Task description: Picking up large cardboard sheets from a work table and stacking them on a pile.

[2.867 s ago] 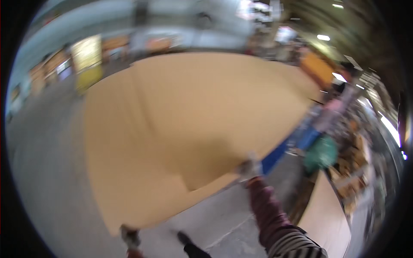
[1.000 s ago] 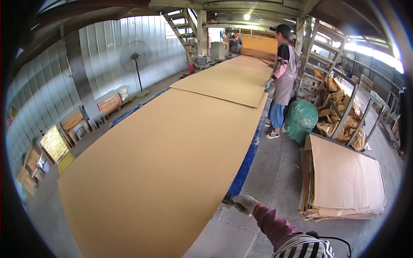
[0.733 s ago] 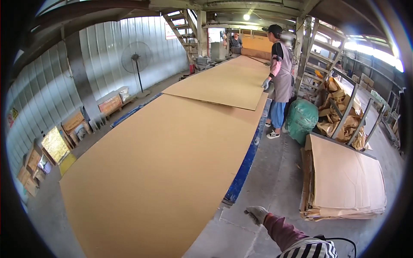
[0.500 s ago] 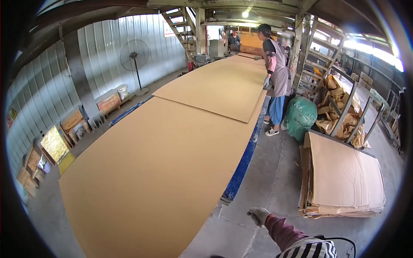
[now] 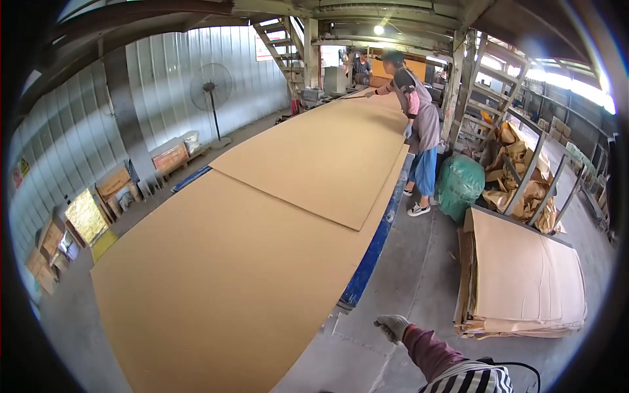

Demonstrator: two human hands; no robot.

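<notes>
My right hand (image 5: 392, 328), in a pale work glove, hangs over the grey floor with its fingers curled in and nothing visible in them. It is apart from the boards. My left hand is out of sight. Stretching from the near edge to the middle is a large brown cardboard sheet (image 5: 223, 281). A second cardboard sheet (image 5: 314, 157) overlaps its far part. Both lie on a long blue-sided table (image 5: 373, 262). At the right side of that table a co-worker (image 5: 419, 111) leans over the boards, one gloved hand at the upper sheet's edge, the other arm reaching across.
A stack of cardboard (image 5: 524, 268) stands on the floor at right. Behind it are a green sack (image 5: 460, 187), crumpled brown paper (image 5: 514, 170) and a metal-framed rack. A standing fan (image 5: 211, 92) is by the left wall. Another person (image 5: 361, 67) is at the far end.
The upper cardboard sheet has slid toward me, covering more of the lower one. The co-worker has leaned in and stretched an arm across the boards. My right hand has hardly moved.
</notes>
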